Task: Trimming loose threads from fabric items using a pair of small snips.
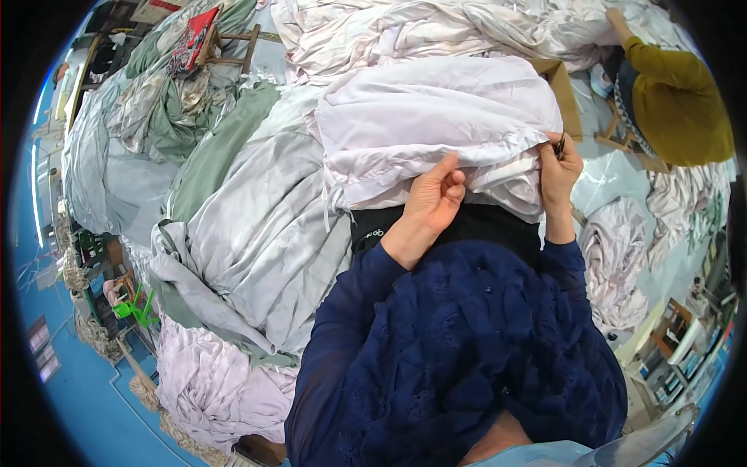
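A pale pink cloth (436, 109) lies gathered in a thick bundle across my lap, its long hem stretched sideways in front of me. My left hand (436, 194) is closed at the hem's near edge, thumb and forefinger pinching it, the other fingers curled. Farther right, my right hand (562, 175) grips the hem's right end. A small dark tool (560, 145), which looks like thread snips, sticks up from the fingers of that hand; its lower part is hidden. A thin white tie hangs at the cloth's left end.
Grey-white cloth (264, 233) with green cloth (222, 148) is heaped at my left. Pink cloth (226, 381) lies lower left, more (615, 249) at my right. Beyond the bundle stands a cardboard box (560, 93). Another person in a mustard top (677, 93) sits at the far right.
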`<state>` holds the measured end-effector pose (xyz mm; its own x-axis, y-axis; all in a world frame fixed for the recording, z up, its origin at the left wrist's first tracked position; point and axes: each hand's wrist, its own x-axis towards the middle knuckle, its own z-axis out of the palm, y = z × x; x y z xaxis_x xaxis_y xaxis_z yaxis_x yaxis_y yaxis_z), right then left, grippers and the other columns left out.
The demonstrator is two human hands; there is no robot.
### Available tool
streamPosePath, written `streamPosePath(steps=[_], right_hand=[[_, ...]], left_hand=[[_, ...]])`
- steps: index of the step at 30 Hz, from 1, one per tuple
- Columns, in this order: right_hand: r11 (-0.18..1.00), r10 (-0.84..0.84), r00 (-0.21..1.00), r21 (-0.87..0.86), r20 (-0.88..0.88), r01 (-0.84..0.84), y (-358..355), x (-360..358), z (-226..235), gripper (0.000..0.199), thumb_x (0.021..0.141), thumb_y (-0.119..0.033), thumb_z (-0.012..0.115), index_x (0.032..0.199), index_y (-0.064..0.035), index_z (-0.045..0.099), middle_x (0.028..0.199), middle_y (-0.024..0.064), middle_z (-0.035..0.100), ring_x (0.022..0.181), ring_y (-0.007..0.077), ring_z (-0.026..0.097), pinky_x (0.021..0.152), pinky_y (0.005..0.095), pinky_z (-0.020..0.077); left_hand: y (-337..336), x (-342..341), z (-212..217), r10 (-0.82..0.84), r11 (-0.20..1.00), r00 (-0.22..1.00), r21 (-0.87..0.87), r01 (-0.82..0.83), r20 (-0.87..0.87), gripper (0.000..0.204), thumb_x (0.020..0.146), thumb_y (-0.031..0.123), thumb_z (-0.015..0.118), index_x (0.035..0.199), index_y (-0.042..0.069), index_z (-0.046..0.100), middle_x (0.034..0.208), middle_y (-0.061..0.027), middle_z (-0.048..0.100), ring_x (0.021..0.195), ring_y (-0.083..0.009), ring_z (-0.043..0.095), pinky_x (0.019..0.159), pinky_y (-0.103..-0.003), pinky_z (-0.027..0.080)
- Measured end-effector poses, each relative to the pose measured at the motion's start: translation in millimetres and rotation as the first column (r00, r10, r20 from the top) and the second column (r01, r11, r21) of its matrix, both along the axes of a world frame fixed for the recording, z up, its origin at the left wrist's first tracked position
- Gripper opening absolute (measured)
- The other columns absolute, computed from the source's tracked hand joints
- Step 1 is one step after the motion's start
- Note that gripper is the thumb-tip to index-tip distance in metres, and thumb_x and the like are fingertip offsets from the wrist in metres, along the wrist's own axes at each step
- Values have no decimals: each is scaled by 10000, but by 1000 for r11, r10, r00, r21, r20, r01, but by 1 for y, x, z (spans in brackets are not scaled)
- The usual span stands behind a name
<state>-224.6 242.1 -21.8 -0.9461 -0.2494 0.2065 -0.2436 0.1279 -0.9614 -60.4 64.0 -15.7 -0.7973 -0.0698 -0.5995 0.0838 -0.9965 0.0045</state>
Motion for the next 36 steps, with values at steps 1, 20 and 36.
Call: streamPosePath(steps=[1,20,36], right_hand=[[1000,12,1000,6,20,-12,2,1,1,69,898,3,630,957,-7,663,735,-86,559,642,-4,453,575,163,356],[872,474,871,205,-130,-444,-65,64,80,283,711,56,740,978,-26,692,888,95,643,724,204,652,629,298,513],[947,293,884,239,-363,-216,-54,41,47,122,849,27,656,827,-20,545,728,71,547,611,184,524,561,290,422]], left_hand=[[1,-4,4,-8,999,999,-31,10,52,97,871,122,728,893,66,652,804,-28,662,740,-144,652,527,-209,480],[22,10,36,42,652,999,-757,-32,-6,183,942,53,605,1097,-25,663,1012,-55,678,894,-130,638,794,-258,525],[16,4,38,17,695,997,-718,44,78,146,921,28,615,1054,-28,638,971,-124,689,839,-228,694,715,-311,578]])
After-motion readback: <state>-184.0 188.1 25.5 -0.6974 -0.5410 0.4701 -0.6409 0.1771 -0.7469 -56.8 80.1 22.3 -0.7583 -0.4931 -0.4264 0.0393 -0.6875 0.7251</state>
